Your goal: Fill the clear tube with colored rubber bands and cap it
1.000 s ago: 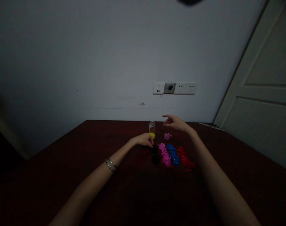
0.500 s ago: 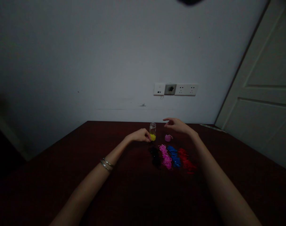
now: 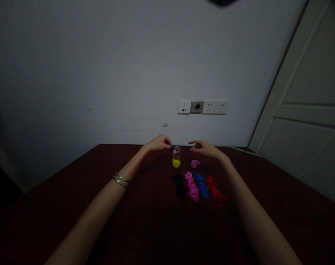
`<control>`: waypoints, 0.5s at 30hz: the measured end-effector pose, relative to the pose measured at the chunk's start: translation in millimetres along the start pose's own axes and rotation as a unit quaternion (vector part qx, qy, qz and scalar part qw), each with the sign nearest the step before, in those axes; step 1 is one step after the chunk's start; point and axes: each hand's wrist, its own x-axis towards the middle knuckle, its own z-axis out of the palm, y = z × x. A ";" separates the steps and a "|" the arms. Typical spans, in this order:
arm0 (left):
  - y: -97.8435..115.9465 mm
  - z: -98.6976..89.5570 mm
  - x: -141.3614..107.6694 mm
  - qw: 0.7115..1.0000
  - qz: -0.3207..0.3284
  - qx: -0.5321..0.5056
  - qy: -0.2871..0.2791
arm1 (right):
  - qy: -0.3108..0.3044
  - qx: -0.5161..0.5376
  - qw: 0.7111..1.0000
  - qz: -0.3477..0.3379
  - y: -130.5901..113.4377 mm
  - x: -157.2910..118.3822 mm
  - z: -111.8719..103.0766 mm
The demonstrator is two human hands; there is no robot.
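Observation:
A clear glass jar (image 3: 176, 154) stands upright with yellow bands (image 3: 176, 163) in its bottom. At the left of its rim my left hand (image 3: 159, 142) pinches a small dark piece, seemingly a black rubber band like those in the black pile (image 3: 179, 186). My right hand (image 3: 204, 148) hovers to the right of the jar, index finger stretched out and the others loosely curled, with nothing visible in it. Below that hand sits a pink cap with a loop (image 3: 194, 164). Nearer me lie piles of pink bands (image 3: 192, 187), blue bands (image 3: 202, 185) and red bands (image 3: 215, 190).
The dark reddish table (image 3: 140, 228) reaches back to a pale wall (image 3: 129, 73). Sockets and switches (image 3: 203, 107) are mounted on the wall above the jar. A panelled white door (image 3: 302, 110) stands at the right, and a thin strip (image 3: 244, 151) lies by the table's back right corner.
My left hand has risen from beside the jar's lower part to its rim, with the small black piece in its fingers. The right hand has barely moved. The view has shifted slightly.

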 end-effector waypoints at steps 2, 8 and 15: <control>5.9 -5.1 9.6 1.000 0.011 0.026 -0.003 | -0.004 0.005 1.000 0.002 -0.4 -0.2 -0.3; 15.6 -10.2 34.4 0.992 0.014 0.125 -0.022 | -0.004 0.002 1.000 0.006 -0.8 0.3 -0.3; 18.2 -5.9 50.1 0.981 0.005 0.183 -0.055 | -0.004 -0.009 1.000 0.006 -0.3 -0.1 -0.1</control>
